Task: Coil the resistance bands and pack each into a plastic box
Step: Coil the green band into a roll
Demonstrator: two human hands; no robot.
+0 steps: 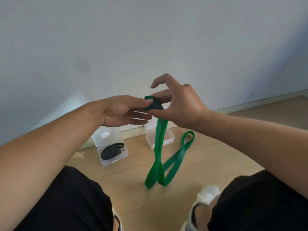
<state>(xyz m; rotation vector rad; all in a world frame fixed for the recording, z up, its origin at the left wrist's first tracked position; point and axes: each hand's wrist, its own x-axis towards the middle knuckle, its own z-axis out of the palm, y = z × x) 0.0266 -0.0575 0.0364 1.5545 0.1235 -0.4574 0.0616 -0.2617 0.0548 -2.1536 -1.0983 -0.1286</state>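
A green resistance band (159, 152) hangs from my hands down to the wooden floor, and its far loop lies flat to the right. Its top end is rolled into a small coil held between both hands. My left hand (123, 112) touches the coil with its thumb from the left. My right hand (180, 105) pinches the coil from the right, index finger raised. A clear plastic box (115, 155) on the floor at the left holds a coiled black band (110, 151). Behind the hanging band stands a second clear box (168, 139), lid open, with nothing visible inside.
A white wall and baseboard (133, 129) run close behind the boxes. My knees in black shorts fill the lower corners, with my feet in light shoes (205, 197) near the bottom edge. Bare wooden floor (216, 157) lies to the right of the band.
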